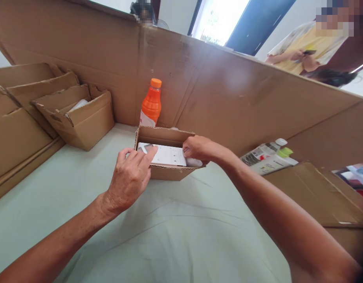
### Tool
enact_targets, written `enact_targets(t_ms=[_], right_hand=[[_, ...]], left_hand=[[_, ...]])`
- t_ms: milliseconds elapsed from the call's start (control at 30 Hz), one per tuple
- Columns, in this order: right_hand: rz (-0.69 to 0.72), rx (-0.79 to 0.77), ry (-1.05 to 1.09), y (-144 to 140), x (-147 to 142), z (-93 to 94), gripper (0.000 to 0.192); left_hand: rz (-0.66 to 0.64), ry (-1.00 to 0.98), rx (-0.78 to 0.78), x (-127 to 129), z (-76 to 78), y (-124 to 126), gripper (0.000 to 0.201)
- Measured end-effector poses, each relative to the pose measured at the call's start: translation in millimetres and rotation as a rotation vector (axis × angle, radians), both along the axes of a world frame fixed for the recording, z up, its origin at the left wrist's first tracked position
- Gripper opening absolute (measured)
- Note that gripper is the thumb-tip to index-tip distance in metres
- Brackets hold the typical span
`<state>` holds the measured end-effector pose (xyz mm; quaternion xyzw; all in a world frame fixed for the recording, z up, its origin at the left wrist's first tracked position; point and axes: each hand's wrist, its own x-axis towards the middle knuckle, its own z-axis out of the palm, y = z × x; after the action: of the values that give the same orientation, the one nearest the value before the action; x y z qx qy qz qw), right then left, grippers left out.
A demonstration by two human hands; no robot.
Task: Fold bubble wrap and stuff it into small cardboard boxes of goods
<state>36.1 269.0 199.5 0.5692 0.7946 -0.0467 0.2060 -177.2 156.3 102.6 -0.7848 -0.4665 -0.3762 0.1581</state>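
A small open cardboard box sits mid-table with a white printed card or flat white pack lying across its top. My left hand rests on the box's near left corner, fingertips on the card's left end. My right hand pinches the card's right end over the box, next to something white inside. An orange drink bottle stands upright just behind the box.
A tall cardboard wall rings the pale green table. Open cardboard boxes stand at the left. Printed papers and a small white bottle lie at right beside a flat cardboard sheet. A person stands beyond the wall.
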Motion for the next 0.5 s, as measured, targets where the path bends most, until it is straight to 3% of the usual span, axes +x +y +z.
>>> enact_targets(t_ms=[133,300,500], right_hand=[[0.048,0.024,0.057,0,8,-7.9,0.024],[-0.015,0.014,0.169,-15,25,6.0,0.032],[0.002,0.039,-0.054,-11,13,1.1,0.028]], left_hand=[[-0.017,-0.016,-0.006,-1,-1.9,2,0.042],[-0.021,-0.028,-0.026,-1,-1.4,4,0.039],[0.02,-0.016,-0.026,1,-4.2,3,0.042]])
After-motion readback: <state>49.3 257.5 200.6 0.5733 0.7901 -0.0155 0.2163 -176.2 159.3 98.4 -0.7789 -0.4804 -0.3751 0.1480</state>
